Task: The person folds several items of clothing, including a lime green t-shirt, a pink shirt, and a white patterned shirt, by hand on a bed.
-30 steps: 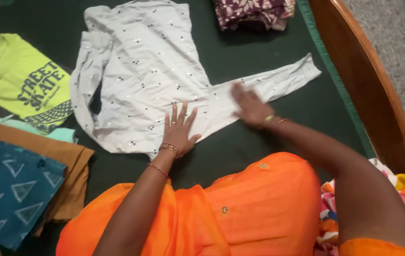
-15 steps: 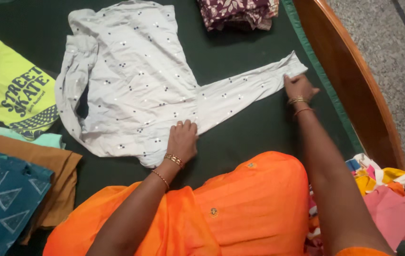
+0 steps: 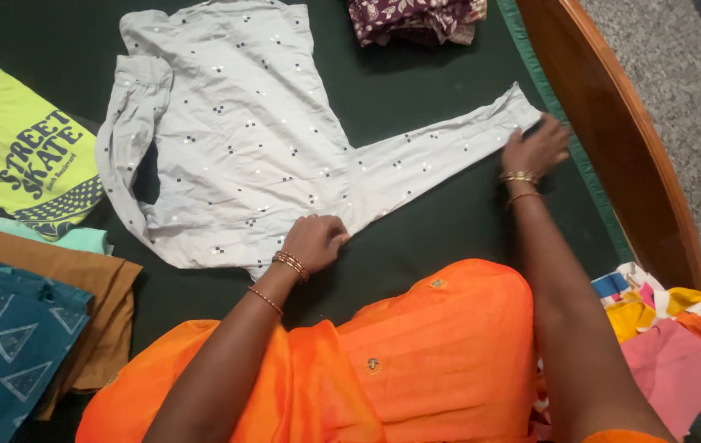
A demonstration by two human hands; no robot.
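The left hand is curled, its grip closed on the lower edge of the pale grey long-sleeved cotton shirt with small dark dots, near where the sleeve joins the body. The right hand rests at the cuff of the outstretched sleeve; its grip seems pinched on the cuff, though the fingers are partly hidden. The shirt lies flat on the dark green bed sheet, one sleeve already folded in. This reads as the sleeve-fold step; the next move calls for carrying the cuff across the body while the left hand anchors the cloth. A lime printed T-shirt, a brown folded cloth and a wooden bed rail lie around.
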